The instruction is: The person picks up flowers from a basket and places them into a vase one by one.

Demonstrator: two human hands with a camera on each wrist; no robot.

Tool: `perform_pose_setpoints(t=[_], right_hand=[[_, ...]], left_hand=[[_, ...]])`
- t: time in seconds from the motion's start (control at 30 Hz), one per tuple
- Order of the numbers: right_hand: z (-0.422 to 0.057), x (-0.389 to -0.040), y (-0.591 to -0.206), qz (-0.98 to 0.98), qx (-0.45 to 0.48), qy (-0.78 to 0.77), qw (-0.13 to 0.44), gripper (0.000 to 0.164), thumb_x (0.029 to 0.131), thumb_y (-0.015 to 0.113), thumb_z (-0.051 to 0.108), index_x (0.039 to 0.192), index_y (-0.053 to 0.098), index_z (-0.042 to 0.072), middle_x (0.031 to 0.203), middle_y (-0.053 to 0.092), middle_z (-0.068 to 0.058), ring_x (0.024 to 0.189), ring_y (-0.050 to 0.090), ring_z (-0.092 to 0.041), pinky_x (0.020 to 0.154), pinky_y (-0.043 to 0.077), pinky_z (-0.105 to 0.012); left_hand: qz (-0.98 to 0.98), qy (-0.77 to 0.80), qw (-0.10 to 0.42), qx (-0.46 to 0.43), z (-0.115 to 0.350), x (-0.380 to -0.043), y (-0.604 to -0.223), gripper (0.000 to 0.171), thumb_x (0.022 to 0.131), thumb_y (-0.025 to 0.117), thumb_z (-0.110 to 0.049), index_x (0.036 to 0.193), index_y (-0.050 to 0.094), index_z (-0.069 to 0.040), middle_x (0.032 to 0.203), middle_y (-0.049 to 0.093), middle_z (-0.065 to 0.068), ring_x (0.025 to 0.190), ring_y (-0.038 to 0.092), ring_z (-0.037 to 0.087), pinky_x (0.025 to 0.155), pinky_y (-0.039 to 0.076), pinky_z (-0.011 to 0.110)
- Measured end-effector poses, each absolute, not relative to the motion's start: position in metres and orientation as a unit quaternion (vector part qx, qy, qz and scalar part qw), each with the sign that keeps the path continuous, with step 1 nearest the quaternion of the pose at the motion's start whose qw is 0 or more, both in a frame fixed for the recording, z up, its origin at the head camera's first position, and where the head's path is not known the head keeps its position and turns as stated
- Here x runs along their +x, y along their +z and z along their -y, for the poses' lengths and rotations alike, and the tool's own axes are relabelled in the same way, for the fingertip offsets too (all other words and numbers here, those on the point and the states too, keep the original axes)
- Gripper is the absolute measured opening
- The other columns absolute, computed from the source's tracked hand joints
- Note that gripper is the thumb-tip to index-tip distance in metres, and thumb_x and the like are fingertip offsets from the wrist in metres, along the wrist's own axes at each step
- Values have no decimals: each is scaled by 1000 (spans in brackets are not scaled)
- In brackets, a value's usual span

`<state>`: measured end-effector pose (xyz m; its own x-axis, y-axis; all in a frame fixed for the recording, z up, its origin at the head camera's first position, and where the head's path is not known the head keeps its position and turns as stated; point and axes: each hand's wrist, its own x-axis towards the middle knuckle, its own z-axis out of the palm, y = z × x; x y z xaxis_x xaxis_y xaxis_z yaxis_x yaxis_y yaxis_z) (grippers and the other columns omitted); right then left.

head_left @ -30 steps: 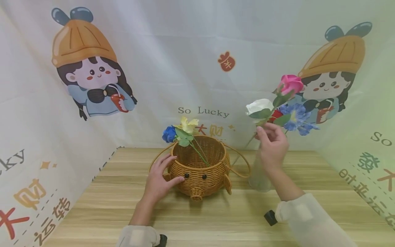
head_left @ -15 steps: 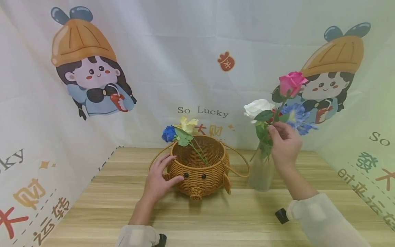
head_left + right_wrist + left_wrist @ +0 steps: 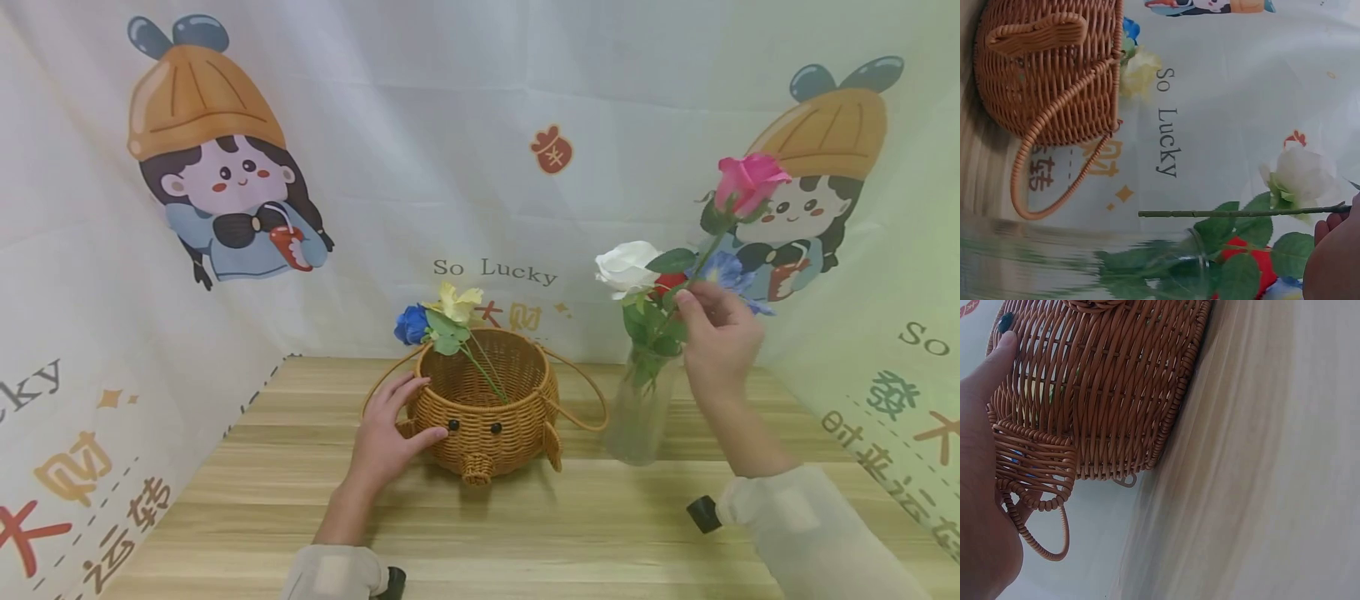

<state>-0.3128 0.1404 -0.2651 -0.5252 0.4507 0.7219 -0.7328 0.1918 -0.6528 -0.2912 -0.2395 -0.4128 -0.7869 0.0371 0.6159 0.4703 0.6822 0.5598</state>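
My left hand (image 3: 390, 433) holds the side of a brown wicker basket (image 3: 487, 446) with an animal face, its thumb beside one black eye and its fingertips at the rim. A blue rose (image 3: 410, 325) and a yellow flower (image 3: 454, 303) lean out of the basket. My right hand (image 3: 722, 342) pinches the stem (image 3: 1229, 213) of a pink rose (image 3: 750, 183). That stem's cut end hangs outside the clear vase (image 3: 637, 429), level with its mouth in the right wrist view. Standing in the vase are a white rose (image 3: 628, 268), a red flower (image 3: 670, 284) and a blue flower (image 3: 723, 275).
Basket and vase stand side by side on a wood-grain table (image 3: 495, 542). The basket's looped handle (image 3: 588, 383) sticks out toward the vase. Behind and at both sides hangs a printed white cloth (image 3: 420, 167).
My right hand has moved right with the pink rose, which now stands higher. Its stem has swung from near the basket's handle to the vase's mouth. My left hand stays put on the basket.
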Motion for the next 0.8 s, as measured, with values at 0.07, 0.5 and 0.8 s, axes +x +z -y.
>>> perform_pose_setpoints(t=[0.07,0.5,0.8], right_hand=[[-143,-313,-259,614,119,614,482,8,86,70,-4,89,67,-11,72,66,15,63,63,-3,64,51,-16],[-158,-309,-232,624,85,589,506,11,88,72,6,95,71,-3,79,66,13,69,64,-4,71,51,-19],[-167,-313,-226,613,67,594,516,8,88,72,6,95,72,3,79,65,9,70,64,-6,74,52,-20]], left_hand=[[869,-371,293,-147,239,-291,-413,74,72,84,-44,136,57,-20,146,43,6,135,35,32,102,33,62],[870,-368,295,-147,241,-293,-414,74,72,84,-45,137,56,-23,147,43,6,135,35,32,101,33,63],[868,-370,295,-150,241,-294,-416,75,72,84,-45,137,56,-23,147,43,6,135,35,34,101,32,63]])
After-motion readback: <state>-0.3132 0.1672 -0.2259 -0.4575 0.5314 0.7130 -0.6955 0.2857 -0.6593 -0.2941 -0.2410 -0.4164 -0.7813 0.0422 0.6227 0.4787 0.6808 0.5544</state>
